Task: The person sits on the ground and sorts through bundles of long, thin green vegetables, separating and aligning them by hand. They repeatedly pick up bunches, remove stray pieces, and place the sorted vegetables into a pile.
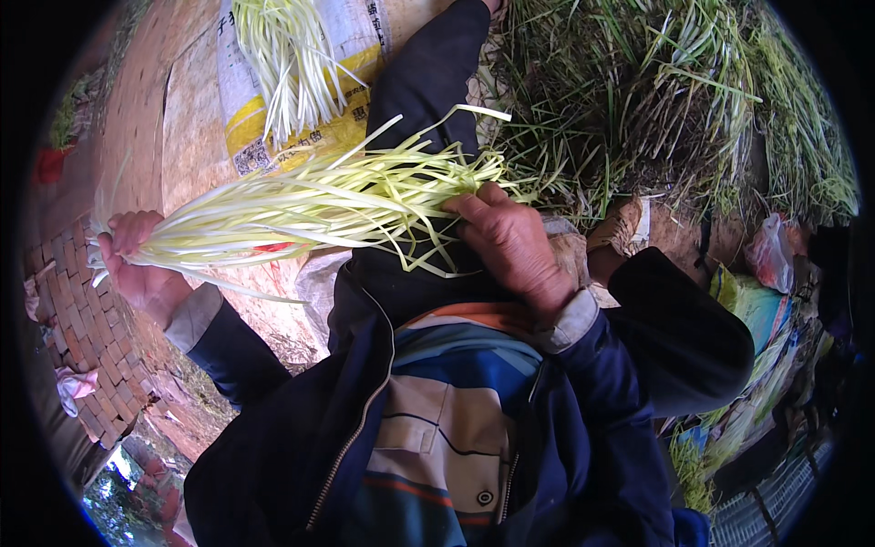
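Observation:
A long bundle of pale yellow blanched chives [301,208] stretches across in front of my lap. My left hand [147,263] is closed around its white stem ends at the left. At the other end, the curled fingers of my right hand [516,243] pinch some of the yellow leaf tips. A few leaves stick out loosely above and below the bundle. Beyond it, a second bundle of pale chives [294,75] lies on a white and yellow woven sack [243,116] that bears writing.
A large heap of green and withered leaves [615,109] fills the upper right. My outstretched leg [427,75] lies between it and the sack. A plastic bag [771,253] is at the right; brick paving [82,294] shows at the left.

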Motion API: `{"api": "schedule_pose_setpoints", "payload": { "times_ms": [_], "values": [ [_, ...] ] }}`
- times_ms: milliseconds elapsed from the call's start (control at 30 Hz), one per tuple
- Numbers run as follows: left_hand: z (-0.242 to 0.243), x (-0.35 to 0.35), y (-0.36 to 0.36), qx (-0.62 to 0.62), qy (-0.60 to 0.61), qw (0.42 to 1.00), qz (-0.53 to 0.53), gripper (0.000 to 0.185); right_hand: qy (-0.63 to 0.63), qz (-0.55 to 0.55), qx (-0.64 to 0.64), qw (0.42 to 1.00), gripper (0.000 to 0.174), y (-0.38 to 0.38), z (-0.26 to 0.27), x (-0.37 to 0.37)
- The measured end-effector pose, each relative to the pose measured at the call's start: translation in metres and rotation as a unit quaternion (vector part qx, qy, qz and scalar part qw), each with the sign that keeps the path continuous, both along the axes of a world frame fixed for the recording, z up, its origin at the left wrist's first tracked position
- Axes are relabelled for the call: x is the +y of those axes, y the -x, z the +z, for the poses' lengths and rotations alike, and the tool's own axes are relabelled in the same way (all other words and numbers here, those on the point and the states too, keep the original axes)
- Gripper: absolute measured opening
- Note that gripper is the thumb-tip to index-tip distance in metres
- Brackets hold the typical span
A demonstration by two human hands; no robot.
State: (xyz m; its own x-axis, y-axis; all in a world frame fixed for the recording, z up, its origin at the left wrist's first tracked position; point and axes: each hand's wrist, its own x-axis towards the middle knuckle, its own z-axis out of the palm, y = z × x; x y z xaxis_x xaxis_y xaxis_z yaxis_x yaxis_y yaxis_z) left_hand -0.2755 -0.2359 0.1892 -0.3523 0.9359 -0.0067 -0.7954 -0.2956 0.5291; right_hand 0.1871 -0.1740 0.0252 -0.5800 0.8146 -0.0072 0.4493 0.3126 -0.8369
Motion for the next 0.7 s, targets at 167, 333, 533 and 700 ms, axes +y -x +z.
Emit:
{"api": "schedule_pose_setpoints", "payload": {
  "times_ms": [167, 333, 533, 700],
  "values": [
    [-0.005, -0.003, 0.007, -0.008, 0.017, 1.0, 0.009, 0.018, 0.017, -0.056, -0.026, 0.998, 0.016, -0.002, -0.019, -0.003],
    [-0.011, -0.008, 0.012, -0.035, 0.029, 0.999, 0.019, 0.018, 0.146, -0.074, 0.056, 0.985, 0.013, -0.015, -0.038, 0.0],
    [-0.032, -0.01, 0.021, -0.063, 0.061, 0.996, 0.027, 0.018, 0.362, -0.158, 0.204, 0.896, 0.009, -0.034, -0.076, 0.002],
    [-0.039, -0.013, 0.039, -0.056, 0.043, 0.997, 0.015, 0.018, 0.413, -0.418, 0.186, 0.787, 0.015, -0.097, -0.105, 0.023]
  ]
}}
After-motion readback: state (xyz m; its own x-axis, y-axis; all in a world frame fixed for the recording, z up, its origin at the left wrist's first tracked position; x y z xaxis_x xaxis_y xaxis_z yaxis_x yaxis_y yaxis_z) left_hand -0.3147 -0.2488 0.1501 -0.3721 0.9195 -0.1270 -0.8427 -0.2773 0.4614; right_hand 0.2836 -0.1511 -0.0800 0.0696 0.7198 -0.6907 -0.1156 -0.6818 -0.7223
